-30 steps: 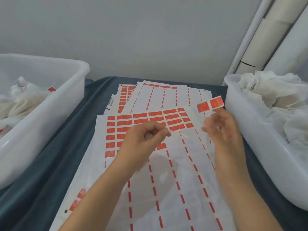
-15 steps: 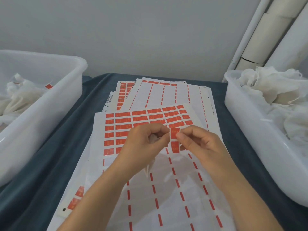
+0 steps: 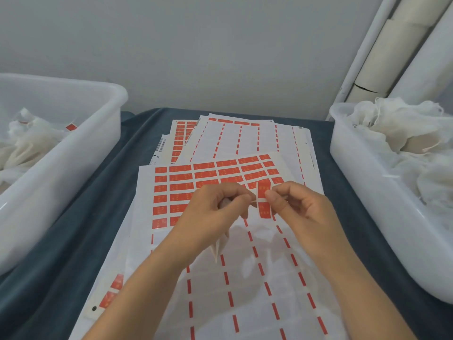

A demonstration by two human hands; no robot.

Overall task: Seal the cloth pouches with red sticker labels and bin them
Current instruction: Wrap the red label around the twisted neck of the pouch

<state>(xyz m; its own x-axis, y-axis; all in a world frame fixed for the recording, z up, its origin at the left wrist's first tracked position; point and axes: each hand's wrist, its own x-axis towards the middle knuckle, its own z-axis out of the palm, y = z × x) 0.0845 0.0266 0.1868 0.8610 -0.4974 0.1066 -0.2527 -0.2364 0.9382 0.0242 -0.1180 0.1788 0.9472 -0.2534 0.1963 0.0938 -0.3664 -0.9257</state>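
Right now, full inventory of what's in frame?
red sticker label: one, red with white band, pinched between both hands mid-frame
cloth pouch: one, off-white, mostly hidden in the left hand
sticker sheets: several overlapping, white with red labels, centre table
left bin: one, white, holds labelled pouches
right bin: one, white, holds white cloth
table cover: dark blue
rolled tubes: beige, back right corner
left hand: grips pouch
right hand: pinches label
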